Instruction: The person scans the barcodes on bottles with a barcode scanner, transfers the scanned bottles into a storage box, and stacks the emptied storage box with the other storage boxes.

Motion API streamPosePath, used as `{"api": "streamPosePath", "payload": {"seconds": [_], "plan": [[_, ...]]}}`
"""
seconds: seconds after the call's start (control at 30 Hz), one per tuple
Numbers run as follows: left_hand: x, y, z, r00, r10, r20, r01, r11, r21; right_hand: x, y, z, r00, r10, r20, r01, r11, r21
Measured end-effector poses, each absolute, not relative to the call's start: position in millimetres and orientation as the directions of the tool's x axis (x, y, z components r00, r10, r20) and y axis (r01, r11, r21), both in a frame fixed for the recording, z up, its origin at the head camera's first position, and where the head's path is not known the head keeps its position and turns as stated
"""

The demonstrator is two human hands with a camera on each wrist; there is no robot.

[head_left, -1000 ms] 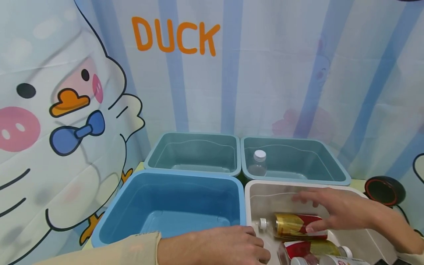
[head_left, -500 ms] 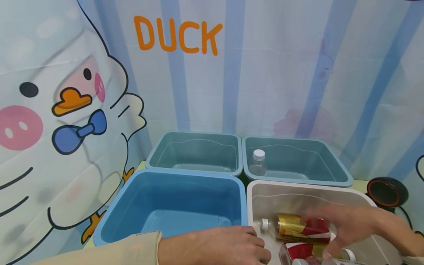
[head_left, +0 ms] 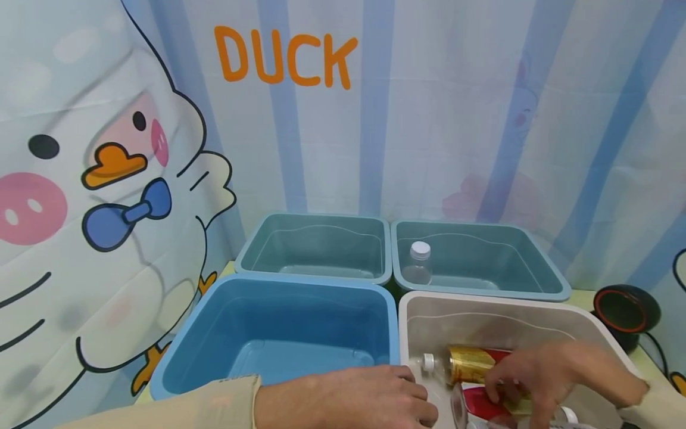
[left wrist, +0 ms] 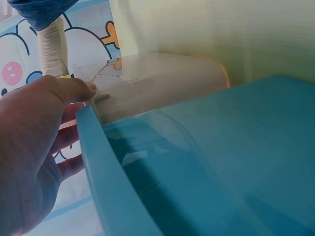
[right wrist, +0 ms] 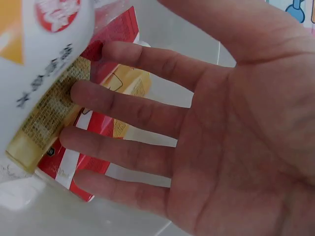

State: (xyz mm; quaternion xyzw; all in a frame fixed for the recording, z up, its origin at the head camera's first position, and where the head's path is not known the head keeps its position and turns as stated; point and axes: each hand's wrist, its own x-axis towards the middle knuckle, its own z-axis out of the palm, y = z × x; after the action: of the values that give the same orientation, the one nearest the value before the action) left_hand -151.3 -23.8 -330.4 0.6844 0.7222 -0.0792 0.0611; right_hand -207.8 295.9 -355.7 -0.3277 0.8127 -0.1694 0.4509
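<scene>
Red-gold bottles (head_left: pixel 471 364) lying sideways, apparently stacked, in white bin (head_left: pixel 429 310).

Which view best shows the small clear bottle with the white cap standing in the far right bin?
The head view: the clear bottle stands upright in the teal bin, fully visible. Neither wrist view shows it.

I see smooth, glossy plastic in the blue bin (head_left: pixel 278 333) and a duller, matt-looking plastic in the white bin (head_left: pixel 482 319). At the white bin's 6 o'clock, a bottle (head_left: pixel 471 364) wears a shiny red-and-gold wrap — foil-like. The teal bin (head_left: pixel 482 262) at 12 holds a clear plastic bottle (head_left: pixel 418 265). The backdrop (head_left: pixel 429 119) looks like printed cloth — creased, matt.
</scene>
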Motion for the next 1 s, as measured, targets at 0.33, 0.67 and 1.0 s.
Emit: {"api": "streamPosePath", "payload": {"seconds": [0.33,0.67,1.0], "plan": [[-151.3,-23.6,-330.9,-0.062,0.977,-0.203,0.998,0.059,-0.023,-207.4,285.9,-359.6,-0.362,-0.663,-0.655,-0.412,0.744,-0.526],[-150.7,-23.5,-331.2,-0.070,0.976,-0.205,0.997,0.065,-0.029,-203.4,282.2,-363.7,-0.363,-0.655,-0.662,-0.408,0.751,-0.519],[-150.0,-22.8,-331.6,-0.069,0.977,-0.202,0.997,0.060,-0.050,-207.4,285.5,-361.7,-0.293,-0.706,-0.645,-0.399,0.703,-0.588]]}}
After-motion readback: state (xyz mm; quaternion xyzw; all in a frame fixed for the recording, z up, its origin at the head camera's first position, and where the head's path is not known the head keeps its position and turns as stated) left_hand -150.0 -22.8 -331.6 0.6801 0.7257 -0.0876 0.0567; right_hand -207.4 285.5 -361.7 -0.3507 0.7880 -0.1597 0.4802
